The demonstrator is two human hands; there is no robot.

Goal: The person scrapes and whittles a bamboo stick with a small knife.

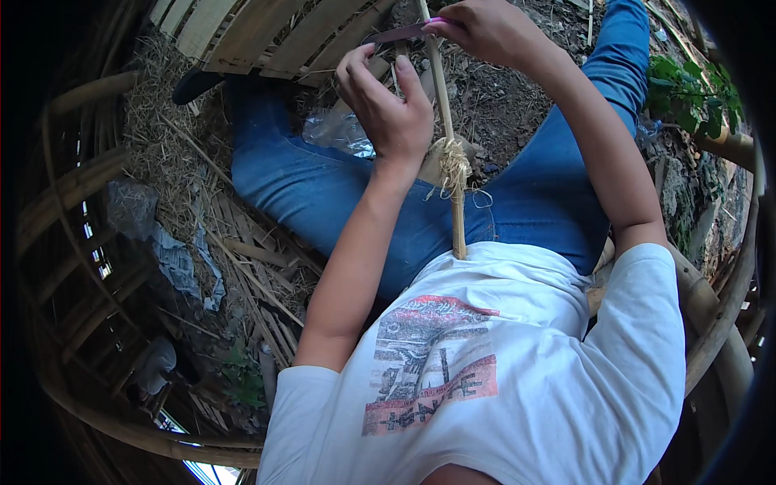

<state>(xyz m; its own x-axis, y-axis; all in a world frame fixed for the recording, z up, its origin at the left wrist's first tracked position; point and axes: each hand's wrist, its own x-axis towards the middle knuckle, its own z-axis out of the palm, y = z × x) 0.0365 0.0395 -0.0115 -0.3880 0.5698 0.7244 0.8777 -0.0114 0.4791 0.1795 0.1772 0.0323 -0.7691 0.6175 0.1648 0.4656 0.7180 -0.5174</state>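
My right hand is closed round the pink handle of a knife. Its narrow blade points left and lies across a long, pale stick. The stick runs from the top of the view down between my legs, its lower end against my shirt at the waist. Partway along it, curled shavings cling in a bunch. My left hand is just left of the stick, its fingers loosely curled and the thumb apart. Its index fingertip is close to the blade's tip; whether they touch I cannot tell.
A slatted wooden panel stands at the upper left. Dry straw, split strips and crumpled clear plastic lie on the ground. Bamboo poles form a frame at the left. Green leaves grow at the right.
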